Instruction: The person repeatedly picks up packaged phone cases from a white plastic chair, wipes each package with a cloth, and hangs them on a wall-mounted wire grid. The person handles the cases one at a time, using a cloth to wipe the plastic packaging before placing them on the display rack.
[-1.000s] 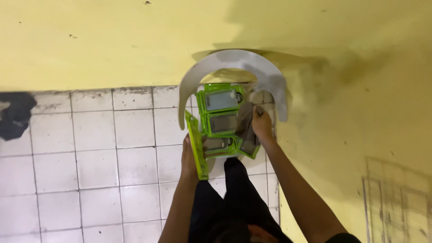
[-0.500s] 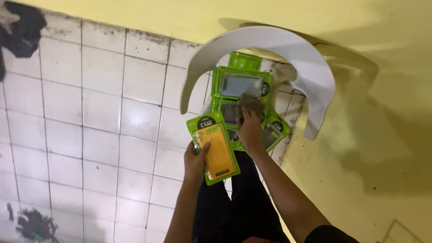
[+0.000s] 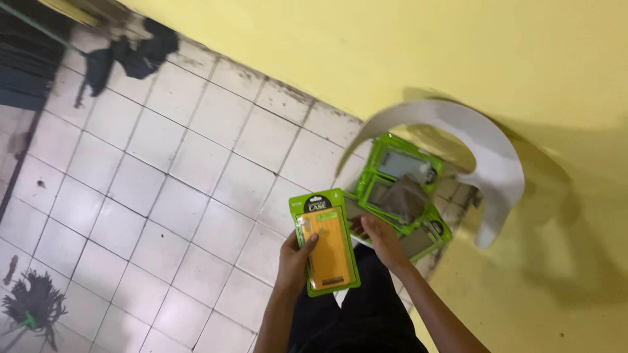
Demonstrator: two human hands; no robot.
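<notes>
My left hand (image 3: 296,258) grips the orange phone case pack (image 3: 325,242) at centre frame, face up for viewing, while my right hand (image 3: 383,238) rests, fingers bent, on the green packs (image 3: 399,189) stacked on the white chair (image 3: 487,150).

Green-edged package (image 3: 324,242), orange case inside; green packages (image 3: 399,189) on white chair (image 3: 487,147); yellow wall (image 3: 392,46).

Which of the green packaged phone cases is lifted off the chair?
The orange-fronted pack in the left hand; the other packs lie stacked on the white chair.
</notes>
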